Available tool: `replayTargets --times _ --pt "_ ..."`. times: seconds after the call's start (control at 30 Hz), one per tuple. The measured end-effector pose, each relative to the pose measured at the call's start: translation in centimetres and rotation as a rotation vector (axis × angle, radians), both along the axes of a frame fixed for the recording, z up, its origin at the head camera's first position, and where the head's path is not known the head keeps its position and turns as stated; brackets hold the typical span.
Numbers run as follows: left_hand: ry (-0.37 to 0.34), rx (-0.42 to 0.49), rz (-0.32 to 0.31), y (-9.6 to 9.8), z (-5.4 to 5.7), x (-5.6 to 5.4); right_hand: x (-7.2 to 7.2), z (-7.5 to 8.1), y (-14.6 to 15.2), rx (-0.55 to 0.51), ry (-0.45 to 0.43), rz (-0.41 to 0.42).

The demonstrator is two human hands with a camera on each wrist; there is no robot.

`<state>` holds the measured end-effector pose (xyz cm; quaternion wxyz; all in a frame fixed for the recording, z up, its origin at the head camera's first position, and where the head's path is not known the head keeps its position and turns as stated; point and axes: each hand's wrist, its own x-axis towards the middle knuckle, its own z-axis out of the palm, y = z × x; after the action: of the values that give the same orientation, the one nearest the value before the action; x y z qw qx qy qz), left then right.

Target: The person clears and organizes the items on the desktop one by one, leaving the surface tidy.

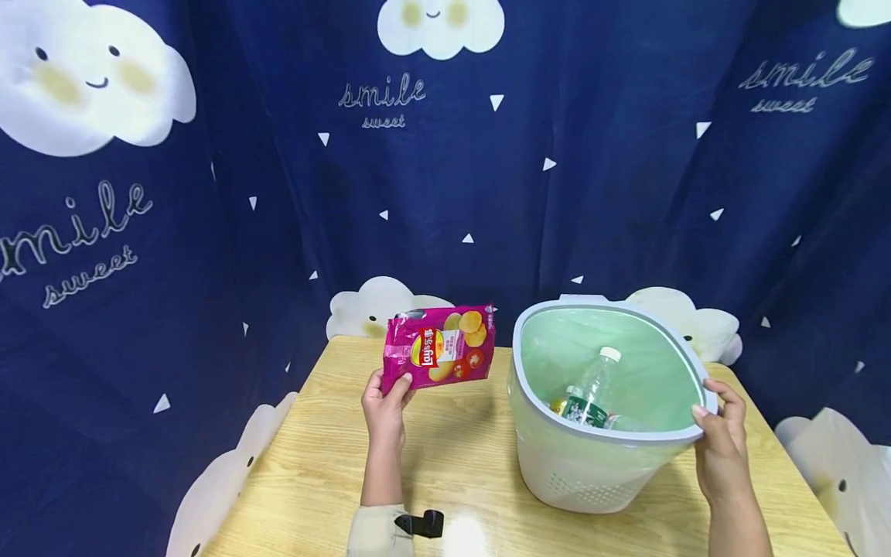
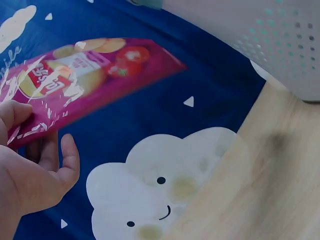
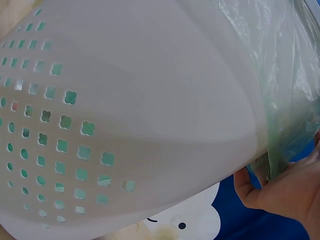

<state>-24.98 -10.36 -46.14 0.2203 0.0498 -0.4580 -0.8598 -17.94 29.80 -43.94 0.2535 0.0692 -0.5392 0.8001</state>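
A magenta Lay's potato chip bag is held up above the table. My left hand pinches its lower left corner between thumb and fingers, and in the left wrist view the chip bag slants away from the hand. To the right stands a white trash can with a grey rim and a green plastic liner. My right hand grips the rim's right side, thumb at the edge. A clear plastic bottle with a green label and white cap leans inside the can, among other items partly hidden by the rim.
A light wooden table carries the can. Behind it hangs a dark blue curtain with white clouds and triangles. Perforations pattern the can's lower wall. A black strap is on my left sleeve.
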Motion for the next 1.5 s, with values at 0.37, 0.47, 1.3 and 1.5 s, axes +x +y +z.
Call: replayTargets --times 0.37,0.47,1.3,1.5 --pt "0.074 0.094 -0.018 0.7 2.5 -0.6 0.0 0.0 -0.1 0.019 0.038 0.011" --pt "0.101 0.117 -0.02 0.8 3.5 -0.9 0.0 0.0 -0.1 0.019 0.042 0.005" --pt "0.341 0.104 -0.088 1.9 10.2 -2.5 0.0 0.0 -0.1 0.04 0.028 0.015" --pt "0.337 0.049 -0.123 2.2 12.4 -2.9 0.2 0.2 -0.2 0.049 0.01 0.007"
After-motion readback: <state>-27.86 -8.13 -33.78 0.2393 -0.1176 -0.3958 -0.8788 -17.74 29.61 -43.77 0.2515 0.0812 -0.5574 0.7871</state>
